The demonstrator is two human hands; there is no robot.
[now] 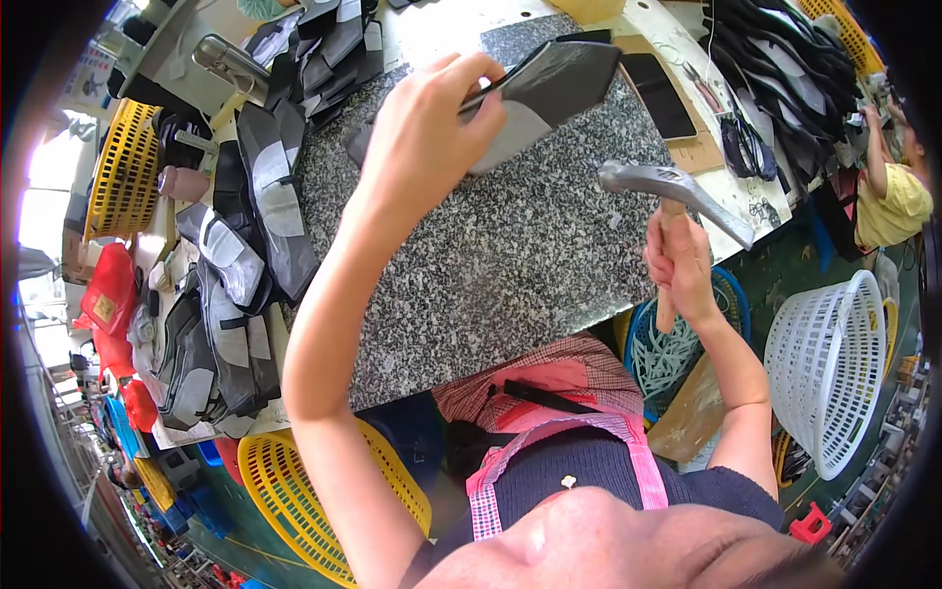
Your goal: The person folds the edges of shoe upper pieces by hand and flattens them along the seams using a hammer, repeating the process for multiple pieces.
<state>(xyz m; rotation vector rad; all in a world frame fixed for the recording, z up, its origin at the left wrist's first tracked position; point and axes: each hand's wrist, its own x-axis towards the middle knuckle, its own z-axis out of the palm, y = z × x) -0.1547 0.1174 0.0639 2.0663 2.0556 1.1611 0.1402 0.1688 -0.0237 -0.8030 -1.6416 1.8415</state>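
Observation:
My left hand [427, 123] grips a flat dark grey and black cut piece [549, 88] with a lighter grey patch, holding it tilted above a speckled granite slab [491, 255]. My right hand [679, 260] is closed around the wooden handle of a metal-headed hammer [667, 187], raised over the slab's right edge, just below and right of the piece. The hammer head does not touch the piece or the slab.
Stacks of black and grey cut pieces [235, 285] lie left of the slab, more [775, 79] at the far right. Yellow baskets [123, 177] [314, 491], a blue basket [677, 353] and a white basket [829, 373] stand around. Another person in yellow [888, 187] sits at right.

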